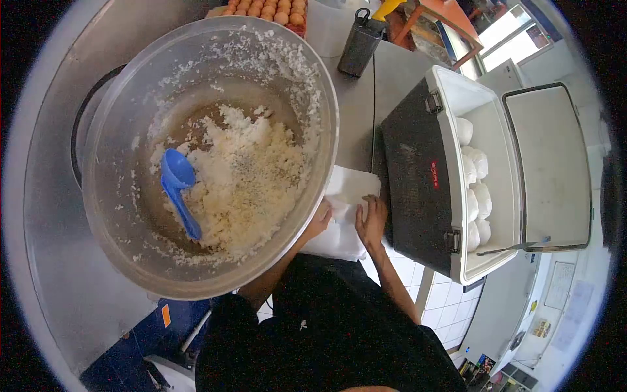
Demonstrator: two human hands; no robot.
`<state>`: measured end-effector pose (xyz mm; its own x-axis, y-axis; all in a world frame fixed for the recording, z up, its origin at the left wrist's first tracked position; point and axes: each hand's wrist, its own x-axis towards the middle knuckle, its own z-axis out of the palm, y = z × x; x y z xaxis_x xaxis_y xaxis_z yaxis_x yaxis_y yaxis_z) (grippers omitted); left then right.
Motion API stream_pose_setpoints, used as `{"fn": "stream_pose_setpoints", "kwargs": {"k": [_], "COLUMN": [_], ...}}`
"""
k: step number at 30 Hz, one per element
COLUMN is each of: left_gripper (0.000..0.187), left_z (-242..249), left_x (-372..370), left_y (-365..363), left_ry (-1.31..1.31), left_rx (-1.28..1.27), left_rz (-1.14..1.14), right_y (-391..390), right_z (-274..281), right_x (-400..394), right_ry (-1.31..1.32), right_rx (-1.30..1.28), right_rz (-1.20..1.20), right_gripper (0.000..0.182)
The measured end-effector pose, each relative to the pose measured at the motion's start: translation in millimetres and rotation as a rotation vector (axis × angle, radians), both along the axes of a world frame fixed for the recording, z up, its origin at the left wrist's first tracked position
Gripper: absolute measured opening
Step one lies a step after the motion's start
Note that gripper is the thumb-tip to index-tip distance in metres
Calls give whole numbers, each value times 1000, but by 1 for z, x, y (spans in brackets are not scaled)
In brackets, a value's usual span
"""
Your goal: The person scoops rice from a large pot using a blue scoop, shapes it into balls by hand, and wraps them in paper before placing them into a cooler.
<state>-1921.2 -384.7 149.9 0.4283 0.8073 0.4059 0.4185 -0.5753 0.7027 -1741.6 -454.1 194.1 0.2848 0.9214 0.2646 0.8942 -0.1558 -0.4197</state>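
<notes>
Between the large bowl and the cooler box lies a stack of white paper sheets. My left hand, partly covered by the bowl's rim, has its fingers closed on the paper. Opposite it, my right hand grips the paper's right side with bent fingers and thumb. Whether anything lies under or inside the paper between my hands is hard to see. To the left, the big translucent bowl contains cooked rice, with grains stuck to its wall. A blue scoop rests on the rice at the left.
On the right stands a dark cooler box with its lid open; several white wrapped bundles sit inside. A tray of eggs and a dark container with a yellow handle are at the back. The steel counter runs beneath.
</notes>
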Motion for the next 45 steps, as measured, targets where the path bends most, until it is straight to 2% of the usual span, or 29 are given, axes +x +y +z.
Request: {"fn": "stream_pose_setpoints", "kwargs": {"k": [2, 4, 5, 6, 8, 9, 10, 11, 12, 13, 14, 15, 16, 18, 19, 20, 22, 24, 26, 27, 28, 30, 36, 37, 39, 40, 41, 43, 45], "left_gripper": [11, 13, 15, 15, 16, 21, 21, 24, 29, 32, 32, 32, 33, 33, 32, 31, 25, 21, 31, 46, 46, 58, 86, 86, 92, 92, 93, 95, 92], "left_z": [0, 35, 51, 56, 64, 72, 63, 41, 14, -26, -34, -31, -27, -15, -6, 1, -6, -7, 6, 11, 24, 55, 55, 53, 45, 40, 34, 29, 26], "left_x": [-5, -11, -12, -8, 5, 8, 12, 18, 25, 24, 22, 20, 18, 12, 15, 18, 26, 35, 49, 55, 63, 82, 119, 120, 120, 120, 119, 118, 115], "left_y": [-15, -20, -21, -23, -26, -22, -22, -23, -25, -20, -17, -12, -4, 7, 13, 16, 12, 6, -11, -18, -28, -44, -63, -66, -63, -56, -54, -55, -51], "left_ry": [81, 95, 105, 108, -215, -207, -203, -275, -348, -388, -375, -408, -438, -455, -446, -442, -390, -334, 30, 60, 76, 209, 306, 304, 383, 379, 362, 355, 332], "left_rx": [-270, -290, -308, -309, -344, -397, -393, -629, -864, -882, -876, -998, -1101, -1134, -1098, -1064, -974, -878, -396, -343, -334, -291, -219, -214, -335, -320, -304, -306, -274], "left_rz": [-118, -186, -240, -246, -93, -121, -118, -147, -172, -147, -142, 100, 343, 281, 247, 216, 194, 172, 156, 133, 139, 193, 253, 261, 307, 319, 307, 297, 213], "right_y": [5, 4, 0, -7, -24, -35, -47, -54, -54, -51, -47, -37, -32, -31, -31, -29, -29, -9, 10, 12, 13, 15, 11, 8, 8, 19, 27, 36, 43], "right_z": [4, -3, -6, -5, -2, -11, -30, -46, -56, -65, -69, -53, -57, -64, -58, -66, -90, -105, -134, -91, -92, -95, -64, -62, -55, -52, -51, -61, -75], "right_x": [-8, -9, -9, -13, -26, -27, -27, -24, -17, -9, -5, -3, 0, 4, 12, 12, 12, 24, 41, 45, 48, 54, 67, 66, 59, 58, 56, 54, 50], "right_ry": [20, -66, 106, 109, 248, 249, 611, 972, 972, 1428, 1868, 1803, 1826, 1344, 1025, 1042, 647, 819, 921, 818, 835, 610, 434, 431, 423, 422, 414, 408, 590], "right_rx": [57, 25, -246, -247, -520, -517, -597, -669, -670, -510, -305, -263, -251, -363, -543, -537, -94, -118, -87, -232, -228, -383, -510, -505, -465, -450, -121, 189, -6], "right_rz": [51, 326, 362, 356, 308, 311, 170, 20, 27, -259, -569, -760, -753, -550, -412, -408, -339, -493, -433, -349, -342, -50, 174, 182, -56, -44, -52, -62, -153], "right_gripper": [18, 18, 18, 18, 22, 22, 30, 39, 39, 44, 49, 49, 49, 46, 45, 45, 46, 45, 50, 46, 46, 43, 42, 42, 37, 37, 33, 28, 21]}}
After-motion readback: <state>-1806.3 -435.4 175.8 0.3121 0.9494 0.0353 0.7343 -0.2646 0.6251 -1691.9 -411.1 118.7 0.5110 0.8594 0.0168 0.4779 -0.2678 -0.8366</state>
